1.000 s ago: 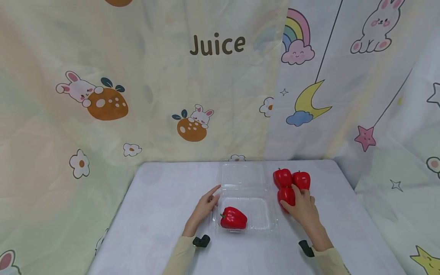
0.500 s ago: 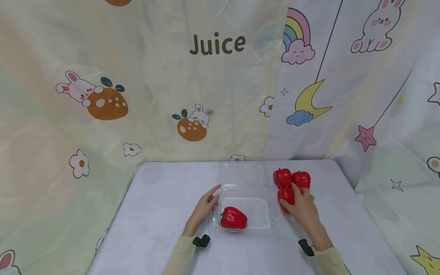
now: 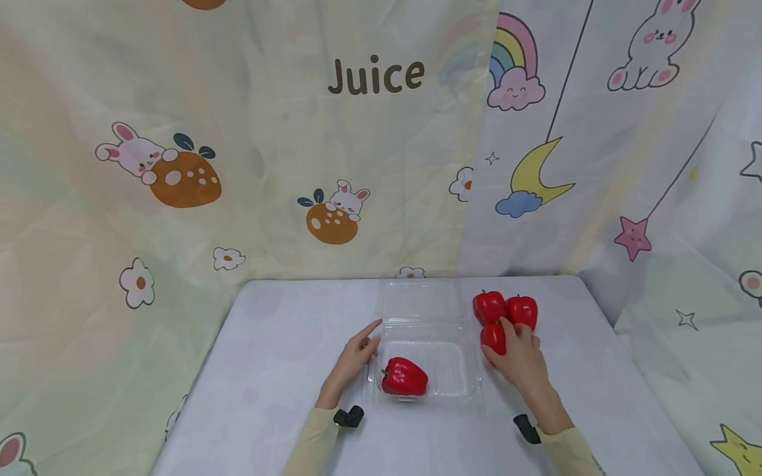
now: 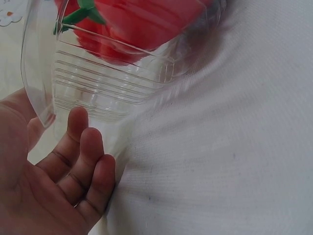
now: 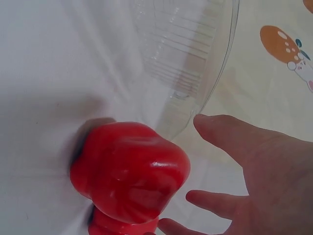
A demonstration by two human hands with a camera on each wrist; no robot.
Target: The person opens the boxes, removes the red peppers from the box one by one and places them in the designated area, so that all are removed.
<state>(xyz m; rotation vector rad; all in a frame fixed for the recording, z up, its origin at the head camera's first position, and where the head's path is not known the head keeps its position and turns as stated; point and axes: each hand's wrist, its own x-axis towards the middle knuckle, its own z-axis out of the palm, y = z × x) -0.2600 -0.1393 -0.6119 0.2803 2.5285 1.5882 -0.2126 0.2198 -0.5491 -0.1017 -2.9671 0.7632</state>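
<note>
A clear plastic clamshell box lies with its lid raised back, holding one red bell pepper on its left side. My left hand is at the box's left edge, index finger stretched to the hinge corner; in the left wrist view its other fingers curl loosely beside the ribbed wall. My right hand is over the nearest of three red peppers, partly covering it. In the right wrist view, thumb and fingers are spread, with a gap between them and the pepper.
Two more red peppers, one at back left and one at back right, sit against the nearest one. The clear lid lies toward the back of the white-covered table. Printed curtains stand behind it.
My right hand has shifted slightly left over the nearest pepper, covering more of it. The left hand, the box and the pepper inside have stayed in place.
</note>
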